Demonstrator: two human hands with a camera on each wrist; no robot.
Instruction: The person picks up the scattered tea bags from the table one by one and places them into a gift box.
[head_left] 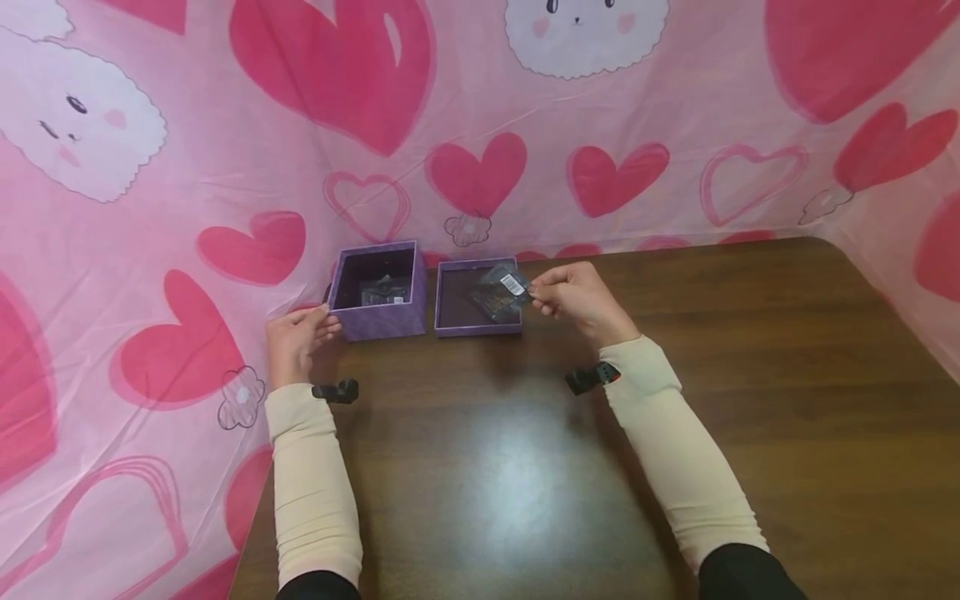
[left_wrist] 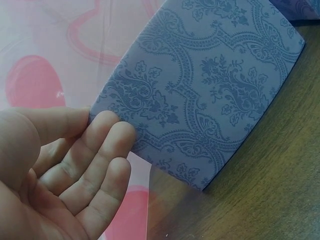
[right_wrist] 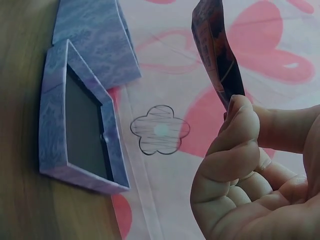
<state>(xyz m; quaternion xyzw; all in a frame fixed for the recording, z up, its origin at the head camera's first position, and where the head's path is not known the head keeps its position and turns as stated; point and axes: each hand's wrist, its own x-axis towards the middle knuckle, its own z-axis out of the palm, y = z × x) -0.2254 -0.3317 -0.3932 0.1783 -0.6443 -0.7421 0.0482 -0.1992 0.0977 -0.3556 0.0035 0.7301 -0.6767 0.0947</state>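
A purple patterned box (head_left: 382, 322) stands with its top uncovered at the back left of the table. Inside it lies a dark packet (head_left: 385, 290) with a small white label. My left hand (head_left: 296, 337) pinches the box's near left corner; the left wrist view shows thumb and fingertips at the edge of the patterned wall (left_wrist: 200, 90). My right hand (head_left: 581, 300) pinches another dark, shiny packet (head_left: 493, 292) by its edge, thumb against fingers. A white barcode label shows on that packet. It is above the box's shallow lid (head_left: 480, 330), which lies hollow side up beside the box.
The brown wooden table (head_left: 465, 467) runs toward me and to the right. A pink cloth (head_left: 630, 100) with hearts hangs behind the table and along its left side. Box and lid stand close to the cloth at the back edge.
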